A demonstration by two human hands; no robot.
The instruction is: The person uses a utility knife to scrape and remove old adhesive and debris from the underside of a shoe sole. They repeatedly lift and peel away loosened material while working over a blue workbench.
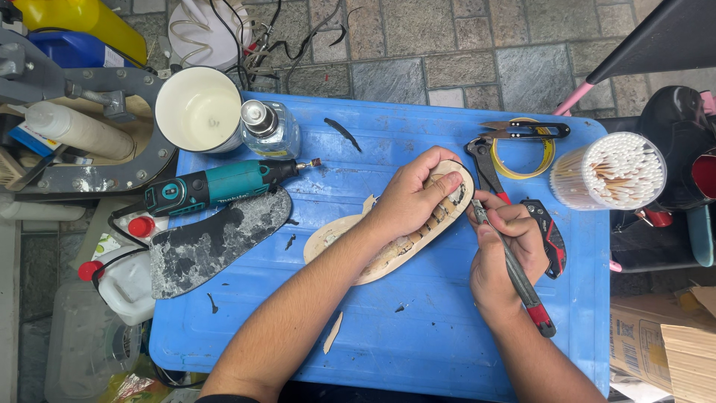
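Right hand: right hand [507, 250] is closed around a thin tool with a red grip [520, 275]; its tip touches the edge of the shoe sole.
Left hand: left hand [414, 194] lies flat and presses on the tan shoe sole [388, 257], fingers curled over the far edge.
Shoe sole: it lies slanted in the middle of the blue counter [418, 336].
Left side: a black sole piece [212, 242] and a teal power tool [224, 185] lie well apart from the hands.
Far edge: black pliers [483, 168], a tape ring [548, 153], and a tub of cotton sticks [611, 170].
Open room: bare blue counter shows near the front edge, between the two arms.
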